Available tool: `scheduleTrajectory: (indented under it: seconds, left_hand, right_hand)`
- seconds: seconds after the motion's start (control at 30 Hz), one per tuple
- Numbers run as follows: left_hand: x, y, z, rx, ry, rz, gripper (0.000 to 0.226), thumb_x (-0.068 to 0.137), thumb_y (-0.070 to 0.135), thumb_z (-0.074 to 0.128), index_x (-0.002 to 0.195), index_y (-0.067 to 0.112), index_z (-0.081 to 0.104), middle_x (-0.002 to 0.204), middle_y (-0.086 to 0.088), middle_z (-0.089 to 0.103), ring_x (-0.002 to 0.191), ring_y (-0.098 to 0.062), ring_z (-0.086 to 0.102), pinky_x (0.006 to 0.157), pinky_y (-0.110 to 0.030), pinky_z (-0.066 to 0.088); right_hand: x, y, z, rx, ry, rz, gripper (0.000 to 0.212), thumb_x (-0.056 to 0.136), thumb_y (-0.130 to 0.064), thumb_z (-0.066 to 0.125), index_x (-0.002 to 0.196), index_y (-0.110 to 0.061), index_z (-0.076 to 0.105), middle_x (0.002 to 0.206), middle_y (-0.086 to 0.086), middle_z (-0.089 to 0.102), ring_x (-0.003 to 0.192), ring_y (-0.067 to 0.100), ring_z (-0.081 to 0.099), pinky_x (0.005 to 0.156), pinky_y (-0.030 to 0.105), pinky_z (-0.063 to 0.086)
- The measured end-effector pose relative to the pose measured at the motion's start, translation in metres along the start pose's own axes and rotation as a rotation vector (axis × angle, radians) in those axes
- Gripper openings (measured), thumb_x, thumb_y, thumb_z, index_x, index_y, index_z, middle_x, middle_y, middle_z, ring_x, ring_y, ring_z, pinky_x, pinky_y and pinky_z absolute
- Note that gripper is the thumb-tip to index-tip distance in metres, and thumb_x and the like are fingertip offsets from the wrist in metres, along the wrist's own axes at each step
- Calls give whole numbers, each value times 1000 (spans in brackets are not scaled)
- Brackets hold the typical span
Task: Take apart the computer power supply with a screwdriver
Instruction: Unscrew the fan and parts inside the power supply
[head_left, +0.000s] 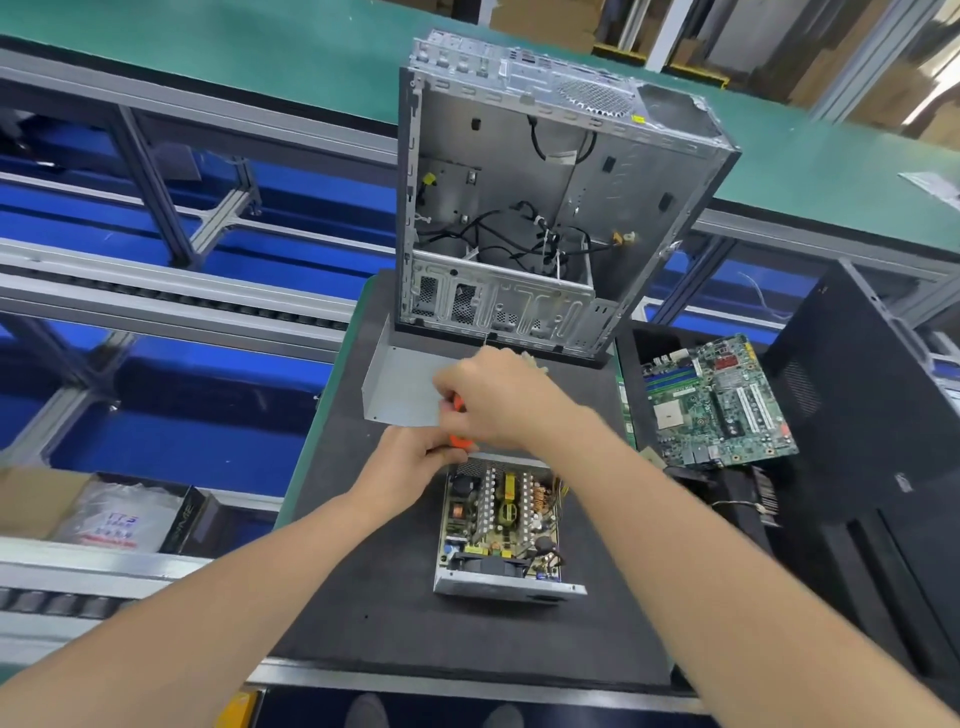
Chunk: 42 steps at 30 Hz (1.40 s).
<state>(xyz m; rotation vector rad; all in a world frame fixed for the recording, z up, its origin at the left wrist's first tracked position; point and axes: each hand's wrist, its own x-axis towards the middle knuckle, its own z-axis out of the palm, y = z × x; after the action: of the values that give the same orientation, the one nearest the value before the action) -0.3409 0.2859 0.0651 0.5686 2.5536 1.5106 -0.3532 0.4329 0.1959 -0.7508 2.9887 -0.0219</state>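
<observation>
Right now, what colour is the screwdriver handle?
Orange. The screwdriver handle shows between the left hand and right hand in the head view.

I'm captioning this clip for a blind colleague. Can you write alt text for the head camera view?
Two bare hands, left hand and right hand, grip an orange-handled screwdriver above an opened power supply on a black mat. Its metal cover lies behind, before an empty computer case; a circuit board sits right.

Both hands, the left hand (410, 460) and right hand (498, 400), close together around an orange-handled screwdriver (460, 439) at the far edge of the opened power supply (501, 525), which lies on the dark surface (363, 597).
</observation>
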Motion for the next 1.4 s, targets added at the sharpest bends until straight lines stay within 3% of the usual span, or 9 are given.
scheduleTrajectory:
  seconds: [0.17,0.33,0.47,0.6,0.73,0.93,1.03,1.27,1.4]
  left_hand:
    - [-7,2,10,-1,79,-56,15,93,16,77,102,26,84,90,12,80,86,0,70,80,-16,51]
    - [-7,0,13,40,132,-3,24,89,3,77,88,27,79,70,35,69,74,6,68,67,-7,45]
    - [-10,-2,11,57,112,31,28,88,-1,74,90,26,72,67,42,64,69,21,60,64,-1,40]
    - [-5,-2,4,28,24,-4,13,93,13,77,102,20,83,89,12,78,86,-5,68,77,-10,46]
    - [-10,5,8,21,56,-26,14,94,15,75,105,21,83,94,7,80,92,-10,71,85,-21,51]
    - [-12,6,14,31,127,-32,14,94,7,74,100,17,82,78,24,76,79,-5,70,74,-15,51]
    - [-12,4,12,42,123,-27,12,93,1,72,92,8,81,65,41,63,72,17,63,67,-2,42]
    - [-9,5,6,4,50,-44,15,95,16,75,104,24,83,92,11,80,86,5,67,77,-4,42]
    - [-10,5,12,29,111,-38,15,94,14,76,103,22,83,89,8,80,82,-4,68,75,-10,46]
  right_hand:
    - [-3,15,-19,-34,-144,-234,15,88,-30,60,81,-17,55,64,-3,54,68,24,56,57,34,44]
    - [-4,-21,0,-106,76,466,25,92,-40,54,95,-16,63,74,3,48,89,34,65,60,33,35]
    - [0,-33,17,35,158,623,25,96,-36,51,97,-15,64,96,11,68,91,36,68,65,36,40]
    - [-2,3,12,90,71,193,21,83,-29,58,67,-21,47,67,-2,58,66,24,58,55,30,34]
    - [-2,23,-10,144,-126,-205,14,82,-28,66,76,-22,55,60,-11,54,56,9,50,57,31,44]
    - [-6,-13,-1,-111,54,362,29,89,-43,54,82,-15,49,67,-1,37,72,31,53,58,34,35]
    - [-5,-32,10,-94,113,498,25,96,-38,51,90,-15,60,81,6,58,86,36,64,63,36,39]
    - [-6,20,-10,84,-68,-189,19,88,-30,64,79,-16,53,62,0,54,62,24,50,55,35,40]
    - [-8,18,-10,6,-28,-202,19,86,-35,61,81,-18,54,62,0,55,62,24,54,53,33,42]
